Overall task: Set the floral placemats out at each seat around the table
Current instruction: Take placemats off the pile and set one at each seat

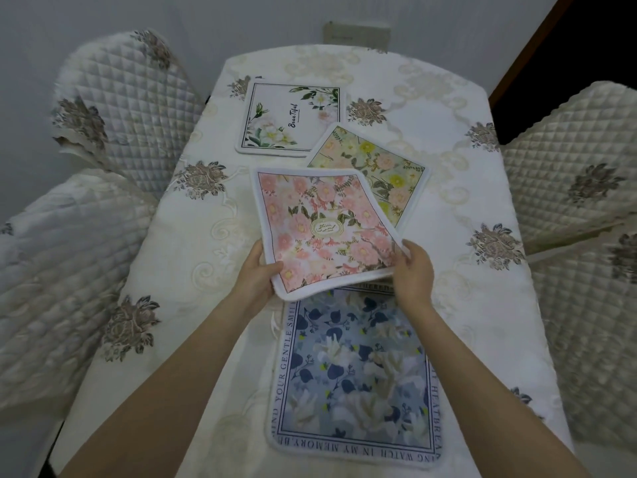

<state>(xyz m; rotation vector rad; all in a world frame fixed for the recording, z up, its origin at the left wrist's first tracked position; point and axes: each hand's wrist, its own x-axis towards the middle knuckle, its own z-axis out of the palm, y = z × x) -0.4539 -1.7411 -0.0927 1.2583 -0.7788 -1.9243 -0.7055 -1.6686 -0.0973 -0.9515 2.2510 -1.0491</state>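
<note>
I hold a pink floral placemat (pixel 320 229) above the middle of the table, tilted a little. My left hand (pixel 256 274) grips its near left corner and my right hand (pixel 415 270) grips its near right corner. Under its near edge lies a blue floral placemat (pixel 355 370) with lettering round the border, flat at the near end of the table. A yellow-green floral placemat (pixel 379 167) lies askew beyond, partly covered by the pink one. A white placemat with green leaves (pixel 291 119) lies flat at the far end.
The table (pixel 193 270) wears a cream embroidered cloth with brown flower motifs. Quilted chair covers stand at the left (pixel 113 108), near left (pixel 58 270) and right (pixel 572 174). A grey wall closes the far end.
</note>
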